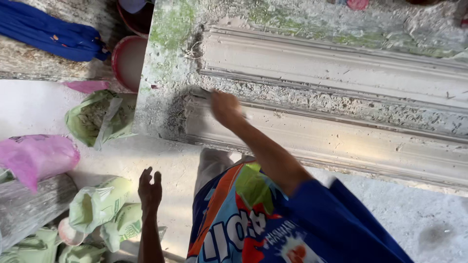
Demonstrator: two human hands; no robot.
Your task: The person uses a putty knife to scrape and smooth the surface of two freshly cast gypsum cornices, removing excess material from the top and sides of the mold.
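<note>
Tool (202, 93): thin, grey, blade-like; kind unclear through blur. It lies against the left end of the near moulding (341, 141), at its top edge.

Right hand (225, 107): closed round the tool's handle, fingers curled tight; it rests on the near moulding's left end.

Left hand (149, 187): holds nothing, fingers loosely spread, hanging well below and left of the near moulding, over the floor (146, 160).

Near moulding: one long white plaster cornice strip on the slab (161, 92). Its face looks smooth and clean along most of the length. Judged progress: the tool is at the very left end, and the channel between the two strips is full of crumbs, so the scraping or trimming seems under way, with debris not yet cleared.

Far moulding (341, 68): one, parallel and just beyond the near one, also white and formed.

Slab: one, grey, green-stained at its left edge, bearing both mouldings.

Left of the near moulding, on the floor:
- green sacks, about six in all, one open (97, 117), the rest bunched lower down (97, 202)
- pink bags, one full (36, 156), one flat scrap (87, 86)
- red bowls, two: one (127, 61) at the slab's edge, one (139, 17) beyond it
- blue cloth (53, 31), one, farthest off on a stone ledge
</note>
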